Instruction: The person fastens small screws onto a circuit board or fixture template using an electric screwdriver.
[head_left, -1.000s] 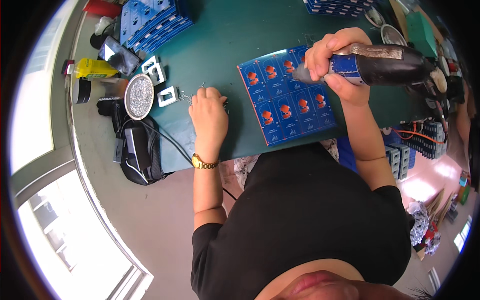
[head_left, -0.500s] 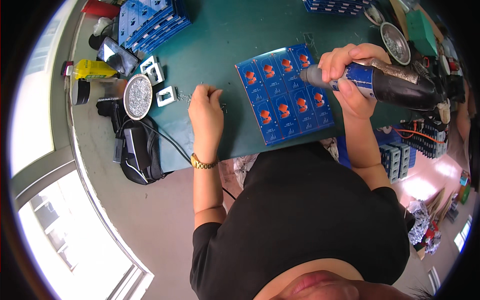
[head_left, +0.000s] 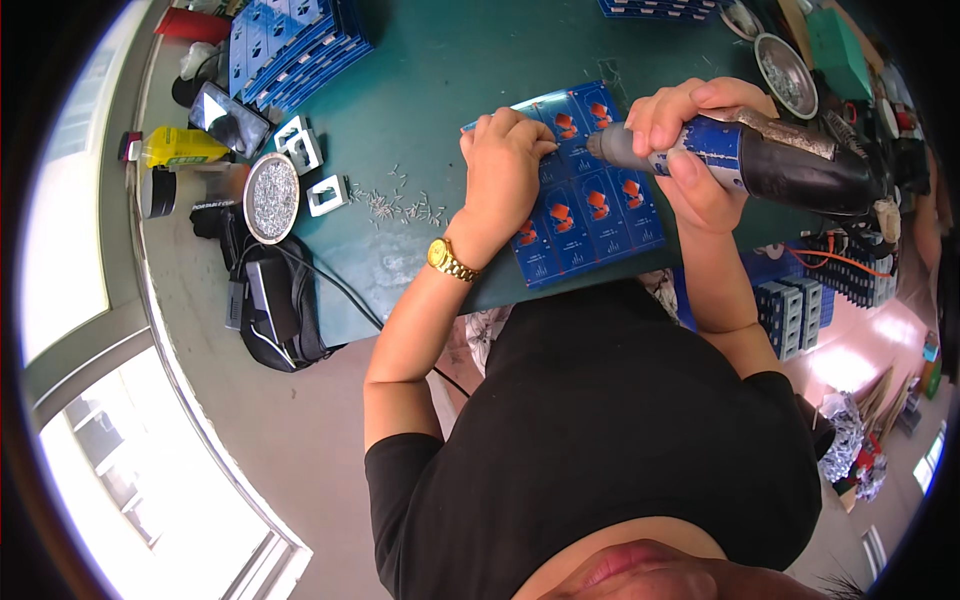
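Note:
A blue rectangular panel (head_left: 600, 225), printed with orange-red figures in several cells, lies flat on the green table. My left hand (head_left: 505, 175) is over its left part with the fingers bent together; anything pinched at the tips is too small or hidden to make out. In my right hand (head_left: 708, 200) is a black and blue handheld power tool (head_left: 815, 180). Its grey tapered tip points left, just over the panel's right half. Small metal pins or screws (head_left: 400, 208) lie loose on the table left of the panel.
A metal dish (head_left: 247, 205) of small metal pieces sits at left, beside white square frames (head_left: 342, 190). Stacked blue panels (head_left: 295, 50) stand at the far left. Another dish (head_left: 764, 62) is at the far right. A black cable (head_left: 345, 283) crosses the table's left edge.
My left hand has moved right, from beside the loose pins to over the panel's left part. The pins it covered now show. My right hand and the power tool have barely shifted.

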